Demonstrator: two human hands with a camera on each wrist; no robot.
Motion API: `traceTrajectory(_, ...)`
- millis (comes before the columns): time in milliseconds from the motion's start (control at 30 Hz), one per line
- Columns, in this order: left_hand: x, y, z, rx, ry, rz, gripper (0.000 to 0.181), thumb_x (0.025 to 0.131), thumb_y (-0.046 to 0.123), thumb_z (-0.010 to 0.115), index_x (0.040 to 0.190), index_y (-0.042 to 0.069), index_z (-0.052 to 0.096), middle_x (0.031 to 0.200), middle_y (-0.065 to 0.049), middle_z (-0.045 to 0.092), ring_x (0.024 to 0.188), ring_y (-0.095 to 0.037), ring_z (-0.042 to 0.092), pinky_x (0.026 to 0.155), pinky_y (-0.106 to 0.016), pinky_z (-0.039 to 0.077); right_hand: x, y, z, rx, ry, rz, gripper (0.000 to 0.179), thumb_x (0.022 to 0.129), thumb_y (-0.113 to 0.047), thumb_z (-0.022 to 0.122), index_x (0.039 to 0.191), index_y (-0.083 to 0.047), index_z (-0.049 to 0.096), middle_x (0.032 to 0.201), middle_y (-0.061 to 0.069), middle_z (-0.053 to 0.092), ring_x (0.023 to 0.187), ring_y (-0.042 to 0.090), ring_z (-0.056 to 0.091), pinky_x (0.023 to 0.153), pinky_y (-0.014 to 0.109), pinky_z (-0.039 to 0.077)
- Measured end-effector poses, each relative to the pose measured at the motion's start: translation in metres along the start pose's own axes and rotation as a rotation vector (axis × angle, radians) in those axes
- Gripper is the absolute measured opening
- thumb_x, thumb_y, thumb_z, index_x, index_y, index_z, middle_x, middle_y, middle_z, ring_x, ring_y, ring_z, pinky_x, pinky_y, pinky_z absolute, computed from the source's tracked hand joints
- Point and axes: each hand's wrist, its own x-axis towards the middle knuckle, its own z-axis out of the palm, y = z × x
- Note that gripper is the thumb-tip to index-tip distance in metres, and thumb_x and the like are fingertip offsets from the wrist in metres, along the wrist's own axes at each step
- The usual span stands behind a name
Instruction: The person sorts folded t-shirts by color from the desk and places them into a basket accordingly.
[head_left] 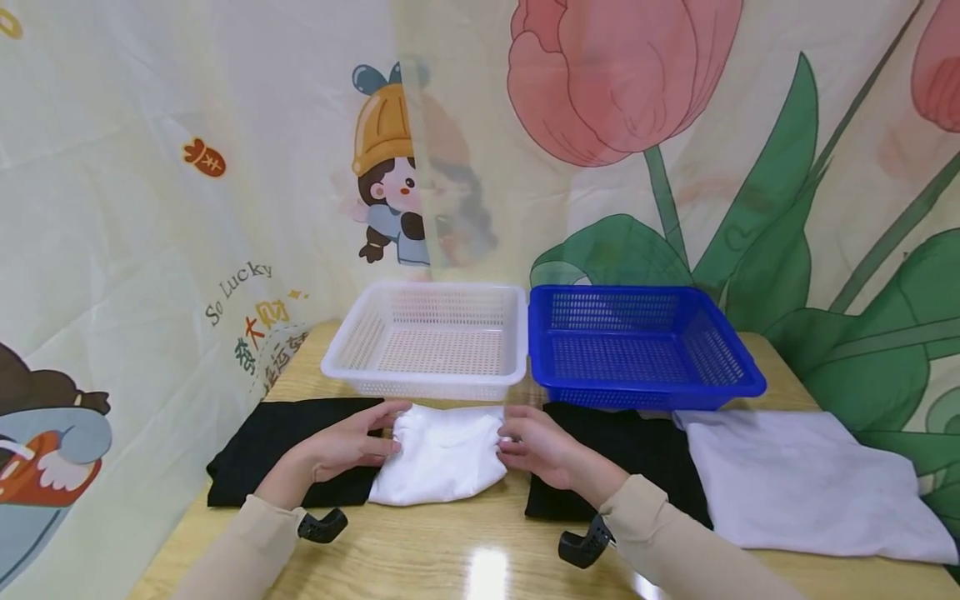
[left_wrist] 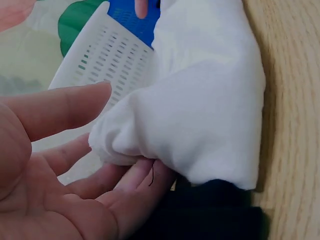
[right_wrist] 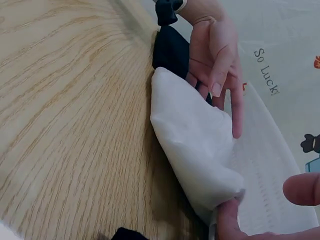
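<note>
A folded white garment (head_left: 446, 462) lies in front of the white basket, its far edge rumpled. At its left side is my left hand (head_left: 348, 446); in the left wrist view the fingertips (left_wrist: 135, 175) reach under the cloth's edge, while the thumb (left_wrist: 75, 107) stands apart from it. On the opposite side my right hand (head_left: 543, 446) touches the garment's edge. The right wrist view has a finger (right_wrist: 228, 217) tucked against the fabric (right_wrist: 192, 135), with the thumb (right_wrist: 302, 190) held away. Neither hand pinches the cloth.
Behind stand a white basket (head_left: 427, 386) and a blue basket (head_left: 645, 394), side by side. Folded black cloths lie left (head_left: 247, 450) and right (head_left: 622, 450) of the white garment. Farther right lies a pale lavender cloth (head_left: 810, 483). A printed curtain (head_left: 300, 125) hangs behind the wooden table (head_left: 405, 550).
</note>
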Motion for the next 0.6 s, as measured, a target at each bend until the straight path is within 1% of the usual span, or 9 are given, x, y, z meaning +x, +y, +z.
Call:
traceTrajectory(33,0.0,-0.002,0.001,-0.008,0.001,0.002,0.079,0.102,0.012,0.071,0.168,0.013,0.026,0.164,-0.027,0.03,0.132,-0.032,0.05,0.103,-0.04,0.052,0.0,0.001,0.002,0.007,0.016,-0.009,0.071,0.097,-0.001,0.057,0.161,0.008,0.027,0.141,0.029,0.042,0.109,0.031,0.058,0.104,0.045,0.054)
traceTrajectory(100,0.0,-0.005,0.001,-0.019,0.001,0.007,0.081,0.102,0.011,0.071,0.168,0.014,0.024,0.162,-0.028,0.032,0.131,-0.032,0.052,0.103,-0.039,0.052,0.002,0.002,0.006,0.004,0.04,-0.028,0.071,0.096,0.0,0.058,0.16,0.009,0.029,0.14,0.028,0.044,0.102,0.026,0.059,0.097,0.037,0.057)
traceTrajectory(200,-0.001,-0.007,0.001,-0.034,-0.001,0.015,0.082,0.102,0.009,0.07,0.169,0.014,0.022,0.16,-0.03,0.034,0.13,-0.032,0.053,0.102,-0.039,0.052,0.005,0.003,0.013,-0.027,0.042,-0.037,0.072,0.095,-0.001,0.058,0.161,0.008,0.03,0.146,0.029,0.042,0.103,0.025,0.057,0.094,0.034,0.056)
traceTrajectory(267,-0.001,-0.009,0.002,-0.042,-0.009,0.017,0.083,0.102,0.008,0.069,0.169,0.014,0.021,0.161,-0.03,0.035,0.131,-0.032,0.053,0.103,-0.039,0.052,0.007,0.005,0.015,-0.06,0.029,-0.026,0.073,0.094,-0.002,0.058,0.161,0.007,0.029,0.151,0.029,0.04,0.111,0.029,0.054,0.098,0.038,0.053)
traceTrajectory(333,-0.001,-0.01,0.003,-0.041,-0.016,0.022,0.083,0.103,0.008,0.069,0.169,0.013,0.02,0.162,-0.03,0.035,0.133,-0.032,0.053,0.105,-0.039,0.051,0.007,0.006,0.016,-0.093,0.015,-0.008,0.073,0.095,-0.004,0.059,0.162,0.005,0.03,0.157,0.029,0.037,0.125,0.036,0.051,0.107,0.047,0.049)
traceTrajectory(400,0.001,-0.011,0.004,-0.031,-0.026,0.03,0.083,0.103,0.008,0.068,0.17,0.012,0.019,0.164,-0.029,0.035,0.135,-0.032,0.052,0.106,-0.039,0.051,0.007,0.008,0.015,-0.115,0.002,0.008,0.073,0.095,-0.005,0.061,0.162,0.003,0.032,0.162,0.028,0.034,0.14,0.044,0.044,0.114,0.055,0.043)
traceTrajectory(467,0.004,-0.011,0.006,-0.022,-0.036,0.044,0.083,0.104,0.008,0.067,0.17,0.011,0.017,0.164,-0.029,0.035,0.137,-0.032,0.05,0.107,-0.04,0.05,0.007,0.009,0.015,-0.124,-0.012,0.014,0.073,0.095,-0.005,0.062,0.162,0.0,0.033,0.164,0.028,0.033,0.149,0.047,0.036,0.119,0.062,0.036)
traceTrajectory(533,0.006,-0.011,0.007,-0.021,-0.04,0.054,0.082,0.104,0.007,0.067,0.17,0.012,0.018,0.164,-0.027,0.036,0.138,-0.033,0.049,0.106,-0.04,0.05,0.007,0.011,0.013,-0.128,-0.025,0.009,0.075,0.095,-0.004,0.064,0.163,-0.003,0.033,0.165,0.028,0.032,0.151,0.049,0.033,0.12,0.068,0.032)
traceTrajectory(600,0.009,-0.011,0.009,-0.03,-0.045,0.059,0.082,0.104,0.006,0.067,0.17,0.013,0.019,0.164,-0.026,0.035,0.138,-0.033,0.048,0.106,-0.041,0.05,0.009,0.013,0.011,-0.146,-0.032,-0.003,0.077,0.095,-0.002,0.065,0.165,-0.008,0.032,0.163,0.029,0.034,0.147,0.049,0.038,0.116,0.072,0.034)
